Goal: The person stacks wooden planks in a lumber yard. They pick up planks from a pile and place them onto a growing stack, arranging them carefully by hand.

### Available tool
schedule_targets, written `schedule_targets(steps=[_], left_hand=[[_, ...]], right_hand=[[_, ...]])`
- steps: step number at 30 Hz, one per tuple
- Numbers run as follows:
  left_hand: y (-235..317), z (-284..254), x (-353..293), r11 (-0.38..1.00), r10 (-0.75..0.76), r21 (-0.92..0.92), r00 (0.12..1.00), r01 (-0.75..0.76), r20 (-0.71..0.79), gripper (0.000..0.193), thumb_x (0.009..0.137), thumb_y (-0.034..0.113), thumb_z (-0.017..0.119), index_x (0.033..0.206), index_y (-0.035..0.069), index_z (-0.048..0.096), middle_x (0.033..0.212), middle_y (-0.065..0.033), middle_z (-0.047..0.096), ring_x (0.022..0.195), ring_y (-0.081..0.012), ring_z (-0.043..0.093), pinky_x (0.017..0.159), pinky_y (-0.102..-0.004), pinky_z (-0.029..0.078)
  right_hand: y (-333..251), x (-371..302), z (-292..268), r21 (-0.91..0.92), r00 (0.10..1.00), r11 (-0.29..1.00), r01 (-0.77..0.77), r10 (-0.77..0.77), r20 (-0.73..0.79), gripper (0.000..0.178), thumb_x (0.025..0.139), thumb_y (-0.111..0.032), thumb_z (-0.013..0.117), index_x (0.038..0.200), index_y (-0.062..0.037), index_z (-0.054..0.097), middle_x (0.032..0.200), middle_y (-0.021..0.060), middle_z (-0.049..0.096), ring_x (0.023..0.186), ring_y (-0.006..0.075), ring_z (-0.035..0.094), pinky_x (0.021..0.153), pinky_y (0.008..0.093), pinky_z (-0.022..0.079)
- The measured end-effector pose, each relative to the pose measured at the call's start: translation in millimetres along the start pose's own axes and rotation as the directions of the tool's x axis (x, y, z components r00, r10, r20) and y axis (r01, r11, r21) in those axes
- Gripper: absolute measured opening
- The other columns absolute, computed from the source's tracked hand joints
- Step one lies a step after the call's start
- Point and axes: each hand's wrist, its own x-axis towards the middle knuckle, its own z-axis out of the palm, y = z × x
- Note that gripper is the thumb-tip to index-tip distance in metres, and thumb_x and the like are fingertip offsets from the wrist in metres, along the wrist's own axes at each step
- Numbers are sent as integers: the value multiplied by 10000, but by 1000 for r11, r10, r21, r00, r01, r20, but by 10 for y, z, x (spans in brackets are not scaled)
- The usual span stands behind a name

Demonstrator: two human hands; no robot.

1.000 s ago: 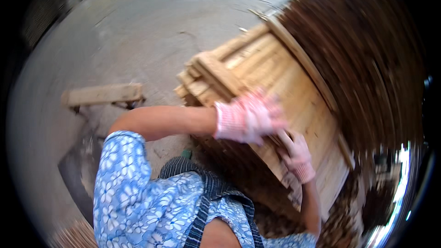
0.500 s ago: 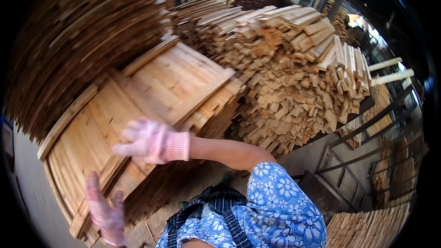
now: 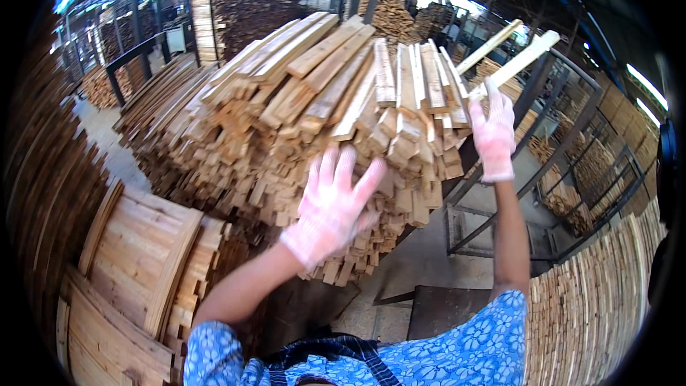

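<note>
The sawn planks point(image 3: 325, 50) atop the lumber pile point(image 3: 250, 187) look stiff, rough and light, best grasped by near ends; before it the left hand point(image 3: 329, 204) spreads empty, while at its right the right hand point(image 3: 493, 129), fingers extended, meets a pale batten point(image 3: 518, 63), grip unclear.

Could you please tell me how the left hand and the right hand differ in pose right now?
The left hand is lower in the picture, before the middle of the board pile; the right hand is higher, beside a pale stick. The left hand's fingers fan wide, while the right hand's look closer together. Both wear pink-and-white gloves.
</note>
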Motion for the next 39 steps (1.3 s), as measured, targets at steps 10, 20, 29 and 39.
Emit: schedule_targets(steps=[10,20,29,39], left_hand=[[-193,685,1060,995,31,95,992,-43,121,1149,696,478,892,1624,283,242,1568,-280,347,1418,-553,347,1165,-638,289],[-344,1041,977,986,71,154,993,-56,-94,1120,595,419,927,1524,114,381,1393,-232,472,1345,-470,442,1073,-606,361],[-337,1076,1028,990,62,132,995,-52,-77,1033,656,406,896,1523,144,400,1409,-247,483,1365,-475,439,1093,-639,353],[-164,921,1090,990,98,114,991,-87,-96,1039,616,447,921,1498,204,428,1517,-268,401,1390,-476,419,1126,-643,351]], right_hand=[[1237,1005,548,226,779,753,-618,625,46,737,907,-534,680,1449,-52,547,1360,287,604,1297,417,567,1080,465,446],[1084,1049,914,762,929,555,-332,334,162,443,975,-248,687,1315,-1,543,1020,82,674,839,175,636,753,346,543],[626,2123,-277,632,897,645,-430,383,219,461,972,-521,632,1064,-70,612,809,74,663,675,228,618,770,404,559],[662,967,988,159,636,821,-548,286,716,886,957,-690,534,1566,-57,416,1546,181,505,1420,309,486,1154,392,377]])
